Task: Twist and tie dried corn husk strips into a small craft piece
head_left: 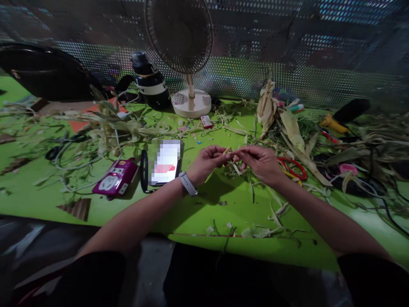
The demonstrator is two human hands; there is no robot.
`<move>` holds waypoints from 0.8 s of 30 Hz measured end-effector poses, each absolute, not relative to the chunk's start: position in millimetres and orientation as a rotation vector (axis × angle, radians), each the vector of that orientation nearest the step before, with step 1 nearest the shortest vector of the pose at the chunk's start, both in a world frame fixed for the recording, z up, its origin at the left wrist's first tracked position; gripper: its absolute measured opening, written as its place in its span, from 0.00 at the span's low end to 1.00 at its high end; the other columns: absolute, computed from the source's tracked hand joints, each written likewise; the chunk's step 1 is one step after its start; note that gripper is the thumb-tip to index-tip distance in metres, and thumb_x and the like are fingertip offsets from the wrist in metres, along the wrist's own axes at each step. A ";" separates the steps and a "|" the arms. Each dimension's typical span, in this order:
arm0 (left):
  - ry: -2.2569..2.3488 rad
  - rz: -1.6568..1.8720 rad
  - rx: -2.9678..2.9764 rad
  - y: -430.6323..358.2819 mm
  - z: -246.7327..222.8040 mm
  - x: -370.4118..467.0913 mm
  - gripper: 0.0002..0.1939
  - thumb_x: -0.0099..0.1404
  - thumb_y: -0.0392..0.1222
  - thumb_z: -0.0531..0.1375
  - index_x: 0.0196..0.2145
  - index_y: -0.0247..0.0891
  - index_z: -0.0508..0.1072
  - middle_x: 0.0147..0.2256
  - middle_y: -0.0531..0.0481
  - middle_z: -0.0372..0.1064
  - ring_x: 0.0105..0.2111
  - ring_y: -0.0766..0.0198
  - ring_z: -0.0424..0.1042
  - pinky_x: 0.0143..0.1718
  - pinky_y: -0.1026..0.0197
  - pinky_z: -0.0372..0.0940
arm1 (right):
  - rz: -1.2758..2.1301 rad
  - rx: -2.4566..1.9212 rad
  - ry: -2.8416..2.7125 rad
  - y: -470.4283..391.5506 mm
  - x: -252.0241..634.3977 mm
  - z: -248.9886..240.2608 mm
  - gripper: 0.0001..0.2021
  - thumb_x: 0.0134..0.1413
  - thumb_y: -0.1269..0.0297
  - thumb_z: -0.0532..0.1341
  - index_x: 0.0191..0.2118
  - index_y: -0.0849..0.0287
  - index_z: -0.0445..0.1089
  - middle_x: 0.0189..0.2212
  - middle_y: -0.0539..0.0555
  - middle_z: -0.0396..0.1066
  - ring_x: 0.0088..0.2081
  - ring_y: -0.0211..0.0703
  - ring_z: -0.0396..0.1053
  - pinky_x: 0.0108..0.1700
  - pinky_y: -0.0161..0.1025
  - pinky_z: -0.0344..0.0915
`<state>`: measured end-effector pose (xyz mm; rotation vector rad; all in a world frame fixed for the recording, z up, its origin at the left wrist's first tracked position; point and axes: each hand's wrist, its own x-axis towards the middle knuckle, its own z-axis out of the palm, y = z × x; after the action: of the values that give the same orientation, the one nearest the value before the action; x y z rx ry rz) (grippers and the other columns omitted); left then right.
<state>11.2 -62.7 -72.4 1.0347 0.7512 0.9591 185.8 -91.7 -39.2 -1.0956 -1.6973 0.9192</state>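
Observation:
My left hand (209,162), with a pale watch band on its wrist, pinches a small piece of pale husk (227,151) at the middle of the green table (204,213). My right hand (259,163) meets it from the right, thumb and forefinger pressed together on the same husk piece. Thin strips hang below the fingertips. Just right of my right hand lie scissors with red handles (297,167). A phone (166,162) lies left of my left hand.
A purple power adapter (116,178) with a cable sits left. Behind stand a fan (191,103) and a black bottle (151,85). Dried husks (266,106) and a glue gun with a yellow part (335,123) lie at right. Husk scraps cover much of the table.

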 end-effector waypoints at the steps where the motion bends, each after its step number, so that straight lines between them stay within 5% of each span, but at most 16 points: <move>1: 0.759 0.971 1.049 -62.8 -72.4 11.3 0.19 0.47 0.46 0.70 0.32 0.34 0.71 0.26 0.51 0.74 0.24 0.70 0.71 0.29 0.64 0.65 | 0.991 -1.119 -1.679 -91.2 185.5 -39.5 0.14 0.54 0.51 0.61 0.34 0.58 0.74 0.27 0.51 0.72 0.24 0.36 0.66 0.26 0.36 0.65; 5: 0.792 0.986 1.116 -63.5 -71.6 11.6 0.20 0.47 0.47 0.70 0.34 0.34 0.70 0.25 0.51 0.74 0.24 0.68 0.72 0.27 0.65 0.64 | 1.141 -1.159 -1.575 -88.5 185.7 -41.8 0.15 0.51 0.54 0.63 0.40 0.60 0.69 0.25 0.50 0.71 0.27 0.37 0.69 0.27 0.34 0.65; 14: 0.805 1.042 1.264 -65.3 -72.6 11.9 0.19 0.51 0.47 0.68 0.34 0.34 0.68 0.30 0.48 0.76 0.29 0.65 0.75 0.34 0.60 0.70 | 0.998 -1.306 -1.638 -91.9 183.7 -36.3 0.09 0.45 0.62 0.65 0.30 0.64 0.74 0.22 0.51 0.71 0.21 0.34 0.63 0.24 0.34 0.60; 24: 0.898 1.170 1.947 -67.6 -79.5 9.5 0.09 0.60 0.39 0.61 0.39 0.36 0.72 0.37 0.47 0.77 0.35 0.64 0.76 0.36 0.64 0.69 | 1.035 -1.327 -1.658 -89.2 186.1 -39.1 0.10 0.47 0.60 0.64 0.31 0.63 0.71 0.24 0.51 0.71 0.23 0.34 0.64 0.24 0.33 0.61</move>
<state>9.5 -67.6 -79.5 1.9468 0.8978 1.1699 186.1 -89.2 -39.1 -1.3274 -1.6581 1.0348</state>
